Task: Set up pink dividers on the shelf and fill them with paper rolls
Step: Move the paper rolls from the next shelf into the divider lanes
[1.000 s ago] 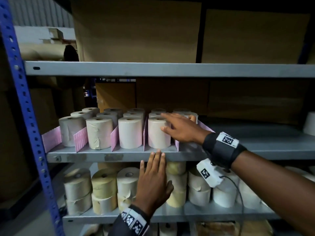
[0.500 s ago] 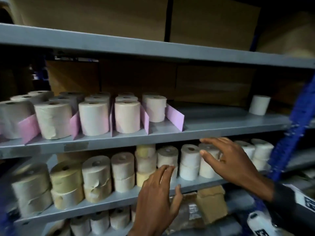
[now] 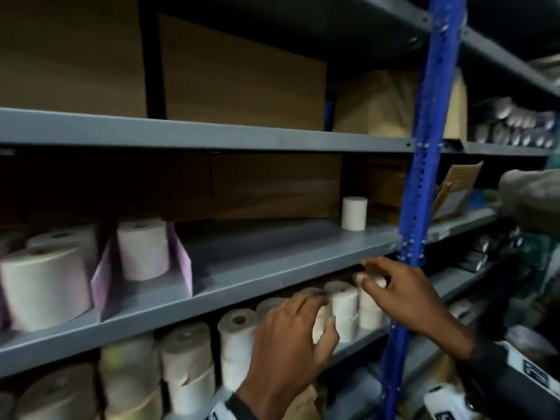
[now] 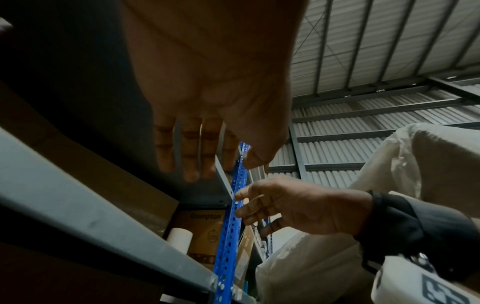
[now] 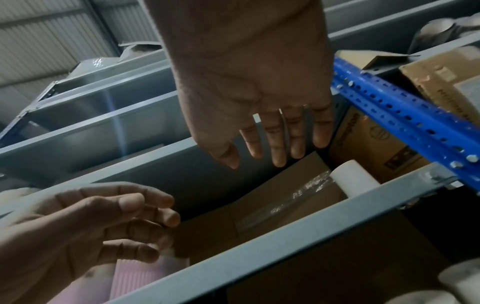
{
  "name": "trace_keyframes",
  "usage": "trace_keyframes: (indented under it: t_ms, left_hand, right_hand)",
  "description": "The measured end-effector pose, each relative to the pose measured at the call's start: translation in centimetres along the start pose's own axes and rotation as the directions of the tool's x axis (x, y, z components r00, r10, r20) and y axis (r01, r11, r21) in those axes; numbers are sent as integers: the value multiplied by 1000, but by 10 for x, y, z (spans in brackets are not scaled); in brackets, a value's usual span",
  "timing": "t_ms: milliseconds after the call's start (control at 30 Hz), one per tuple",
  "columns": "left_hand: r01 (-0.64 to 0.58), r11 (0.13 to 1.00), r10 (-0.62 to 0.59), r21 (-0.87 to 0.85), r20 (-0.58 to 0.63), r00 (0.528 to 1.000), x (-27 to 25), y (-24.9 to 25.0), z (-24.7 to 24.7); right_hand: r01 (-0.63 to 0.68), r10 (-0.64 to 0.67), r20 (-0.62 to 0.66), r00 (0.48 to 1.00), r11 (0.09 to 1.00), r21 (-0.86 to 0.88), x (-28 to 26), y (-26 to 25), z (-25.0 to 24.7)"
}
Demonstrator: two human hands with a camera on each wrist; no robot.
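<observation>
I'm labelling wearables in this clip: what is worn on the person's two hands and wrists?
Both hands are bare, with no gloves. The left hand has a dark wristband with a white tag printed with black square code marks. The right hand has a black wrist strap and dark sleeve, with a white camera unit bearing a black-and-white code marker.

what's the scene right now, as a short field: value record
left hand: open, reaching at rolls on the lower shelf, holding nothing
right hand: open, fingers spread by the stacked rolls, holding nothing
dividers: pink, upright on the middle shelf, rolls between them
last divider's right side: bare shelf
lone roll: upright at the back right of the middle shelf
post: blue, right of the hands
</observation>
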State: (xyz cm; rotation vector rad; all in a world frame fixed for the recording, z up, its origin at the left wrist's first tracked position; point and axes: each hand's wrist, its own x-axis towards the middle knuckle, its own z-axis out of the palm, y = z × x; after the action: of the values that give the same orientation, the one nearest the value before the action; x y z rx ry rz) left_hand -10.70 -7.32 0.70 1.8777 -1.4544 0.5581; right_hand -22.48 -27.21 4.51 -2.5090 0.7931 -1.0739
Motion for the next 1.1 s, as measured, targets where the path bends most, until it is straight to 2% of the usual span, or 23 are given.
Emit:
trace_keyframes:
  t_ms: [100,233,467,700,833,967,1100]
  left_hand:
    - [8,1000,-9,16,64,998,50,6,15]
    - [-19,1000,19,4,11,1000,115,10,26]
    - [13,993,-34,116,180,983,217,-12,52]
    - [130,989,-88,-77,404,910,307,-67,91]
    - [204,970,-98,-130,559,823,350,-93,125]
    - [412,864,-138,-290,650,748,378,-122,162]
    - [465,842,-167,-274,686,708,401,-141,194]
  right_hand:
    - [-65,65,-12,998,997,-43,32,27,-9]
    - [-78,79,6,997,987,-144,79,49,-10]
    - [-113,122,45,991,979,-172,163,80,-2]
    - [-75,119,157,980,962,-264,237,113,10]
    - [-46,115,208,971,950,-310,278,124,12]
    - [-17,127,252,959,917,-400,319,126,27]
    - [-15,196,300,934,859,-512,346,132,45]
